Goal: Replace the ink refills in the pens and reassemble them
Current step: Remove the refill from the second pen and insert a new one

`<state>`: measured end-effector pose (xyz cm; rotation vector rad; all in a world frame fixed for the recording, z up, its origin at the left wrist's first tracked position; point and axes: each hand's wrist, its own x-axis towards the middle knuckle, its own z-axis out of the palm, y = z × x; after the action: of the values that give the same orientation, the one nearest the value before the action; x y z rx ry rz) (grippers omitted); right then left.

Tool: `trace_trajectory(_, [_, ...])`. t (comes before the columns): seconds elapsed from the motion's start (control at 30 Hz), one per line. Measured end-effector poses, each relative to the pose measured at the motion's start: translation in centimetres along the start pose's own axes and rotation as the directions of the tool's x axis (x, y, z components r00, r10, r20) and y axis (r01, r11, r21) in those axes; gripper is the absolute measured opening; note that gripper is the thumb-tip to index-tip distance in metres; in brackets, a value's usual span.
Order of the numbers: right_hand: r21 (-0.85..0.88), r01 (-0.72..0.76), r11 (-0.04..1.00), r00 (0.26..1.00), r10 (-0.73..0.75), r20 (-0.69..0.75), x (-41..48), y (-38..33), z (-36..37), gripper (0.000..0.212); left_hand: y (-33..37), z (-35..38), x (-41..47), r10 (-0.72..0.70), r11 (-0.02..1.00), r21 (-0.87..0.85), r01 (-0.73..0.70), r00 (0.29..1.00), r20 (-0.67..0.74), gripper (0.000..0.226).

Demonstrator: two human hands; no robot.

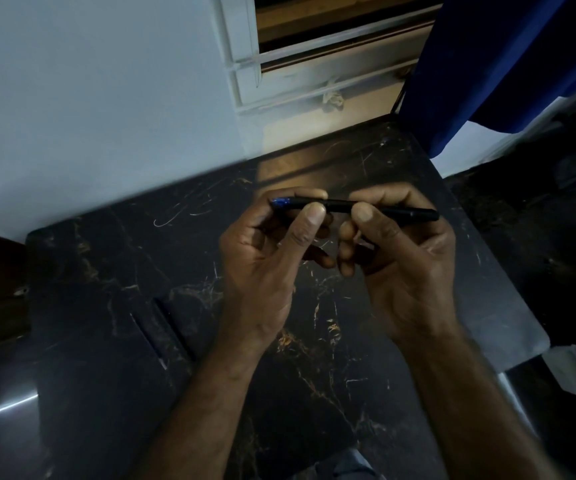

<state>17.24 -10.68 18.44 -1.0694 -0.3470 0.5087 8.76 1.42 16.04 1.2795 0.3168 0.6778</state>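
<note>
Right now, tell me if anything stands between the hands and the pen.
Nothing visible does: the left hand and right hand both pinch the black pen directly, above the table.

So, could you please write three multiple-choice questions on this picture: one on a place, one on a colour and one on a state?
1. Where is the pen?
A. in both hands, over the table
B. on the floor
C. on the window ledge

2. What colour is the pen's left end?
A. red
B. blue
C. green

3. What is the left hand doing?
A. lying flat and open
B. pinching the pen
C. staying away from the pen

Answers:
1 A: the left hand and right hand each grip it in the air.
2 B: the end beside the left thumb is blue.
3 B: thumb and fingers close on the barrel.
</note>
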Motion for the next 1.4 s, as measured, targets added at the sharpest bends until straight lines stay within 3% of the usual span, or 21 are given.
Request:
trace_trajectory(0.1, [-0.010,0.021,1.000,0.999,-0.021,-0.042,0.3,0.1,0.0,0.012,0.1,0.0,-0.1,-0.002,1.000,-0.015,0.002,1.000,0.006,0.013])
trace_trajectory(0.23, [-0.120,-0.008,0.993,0.994,-0.005,-0.108,0.6,0.9,-0.2,0.031,0.2,0.1,-0.4,-0.017,0.999,-0.033,0.016,1.000,-0.008,0.013])
trace_trajectory(0.43, [-0.075,0.017,0.997,0.998,-0.012,0.065,0.2,0.9,-1.4,0.020,0.0,-0.9,-0.3,-0.001,0.999,0.042,0.002,1.000,-0.017,0.013])
trace_trajectory(0.53, [-0.059,0.011,0.998,0.998,-0.007,0.057,0.2,1.0,-1.5,0.011,-0.1,-1.2,-0.4,-0.013,0.999,0.039,0.014,1.000,-0.025,0.012])
trace_trajectory(0.73, [-0.127,-0.066,0.990,0.997,0.070,0.033,0.3,1.7,-1.8,0.033,-0.1,-1.2,-0.7,-0.033,0.999,-0.006,0.033,0.999,-0.034,0.011])
trace_trajectory(0.83, [-0.104,-0.032,0.994,0.996,0.040,0.077,0.0,1.5,-2.1,0.023,-0.1,-1.5,-0.6,-0.022,1.000,0.011,0.022,0.999,-0.048,0.010])
trace_trajectory(0.9, [-0.104,-0.021,0.994,0.998,0.027,0.057,-0.1,1.5,-1.9,0.014,-0.1,-1.6,-0.6,-0.021,1.000,0.009,0.021,0.999,-0.048,0.009])
trace_trajectory(1.03, [-0.106,-0.044,0.993,0.998,0.039,-0.041,0.0,1.5,-1.2,0.024,0.0,-1.5,-0.6,-0.024,1.000,-0.018,0.023,0.999,-0.044,0.009])
trace_trajectory(1.2, [0.071,-0.058,0.996,0.998,0.057,0.024,-0.1,1.1,-0.6,0.025,0.3,-1.3,-0.4,-0.012,0.999,-0.053,0.008,0.997,-0.076,0.012])
trace_trajectory(1.33, [0.013,-0.037,0.999,0.999,0.037,-0.019,0.1,1.0,-0.1,0.010,0.6,-1.3,-0.3,-0.011,0.998,-0.055,0.008,0.998,-0.055,0.012])
trace_trajectory(1.4, [-0.030,-0.041,0.999,0.997,0.039,-0.059,0.2,1.1,0.0,0.021,0.7,-1.1,-0.3,-0.006,0.999,-0.046,0.004,0.999,-0.051,0.013])
